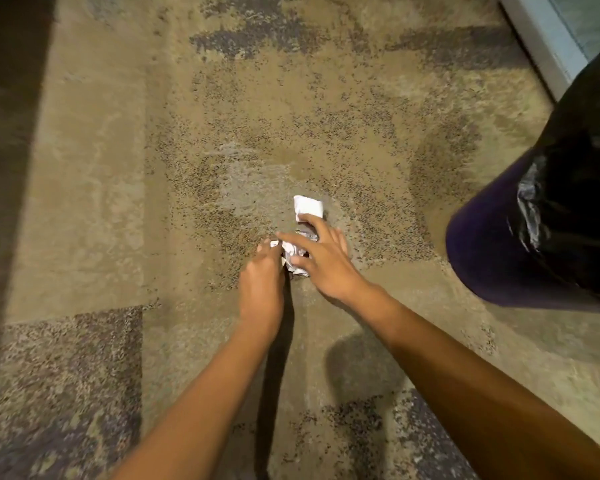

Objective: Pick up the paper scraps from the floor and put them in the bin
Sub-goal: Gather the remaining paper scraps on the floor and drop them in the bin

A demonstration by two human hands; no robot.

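Note:
A white folded paper scrap (308, 207) lies on the carpet in the middle of the view. Just below it is a crumpled printed paper scrap (296, 255), caught between both hands. My left hand (262, 275) has its fingers curled against the scrap's left side. My right hand (321, 259) reaches over it with fingers spread, thumb on the scrap and a fingertip touching the white scrap's lower edge. The bin (541, 216), dark with a shiny black liner, stands at the right edge.
Mottled tan and grey carpet (153, 168) covers the floor. A pale baseboard or frame (541, 39) runs diagonally at the top right behind the bin. A dark shadowed strip (11, 98) fills the left edge.

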